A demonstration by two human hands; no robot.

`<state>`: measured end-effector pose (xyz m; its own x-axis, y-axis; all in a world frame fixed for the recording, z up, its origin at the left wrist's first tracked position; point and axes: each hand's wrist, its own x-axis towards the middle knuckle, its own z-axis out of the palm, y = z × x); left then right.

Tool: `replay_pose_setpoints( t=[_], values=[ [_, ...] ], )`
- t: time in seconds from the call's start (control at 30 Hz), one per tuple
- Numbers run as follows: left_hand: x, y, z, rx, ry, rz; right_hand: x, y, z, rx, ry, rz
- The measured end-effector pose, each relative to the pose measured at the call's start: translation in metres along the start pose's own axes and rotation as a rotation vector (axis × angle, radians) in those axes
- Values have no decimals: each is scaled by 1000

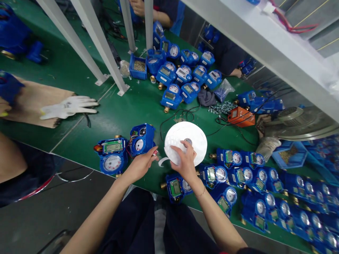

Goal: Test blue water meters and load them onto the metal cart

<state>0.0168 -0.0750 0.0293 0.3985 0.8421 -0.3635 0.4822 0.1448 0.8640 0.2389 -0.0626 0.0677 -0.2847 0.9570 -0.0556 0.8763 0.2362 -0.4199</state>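
A large white roll of label tape [193,135] lies flat on the green table [127,109]. My right hand [185,160] rests on its near edge with fingers closed round the roll. My left hand [141,164] pinches the loose white strip end [162,161] coming off the roll. Just left of my left hand stand two blue water meters [112,155], one with its cover open [141,139]. More blue meters [177,187] lie under and right of my right wrist.
Several blue meters crowd the table's back [182,76] and right side [265,183]. An orange device [241,116] with black cables, a screw pile [221,107], a blue parts bin [138,67], white frame legs [106,53] and a white glove [70,107] on cardboard surround me. Other people's arms appear at back.
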Motion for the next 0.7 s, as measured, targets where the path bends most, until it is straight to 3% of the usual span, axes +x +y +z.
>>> replay_pose_setpoints(
  t=[0.07, 0.3, 0.43, 0.7],
  values=[
    [-4, 3, -2, 59, 8, 15, 1, -1, 1, 25, -4, -14],
    [-12, 17, -6, -80, 14, 14, 4, -5, -1, 87, -42, -62],
    [-11, 17, -8, -78, 87, 46, 4, -9, -1, 113, -47, -58],
    [-10, 17, -6, -44, 92, 52, 4, -16, -1, 119, -44, -80]
  ],
)
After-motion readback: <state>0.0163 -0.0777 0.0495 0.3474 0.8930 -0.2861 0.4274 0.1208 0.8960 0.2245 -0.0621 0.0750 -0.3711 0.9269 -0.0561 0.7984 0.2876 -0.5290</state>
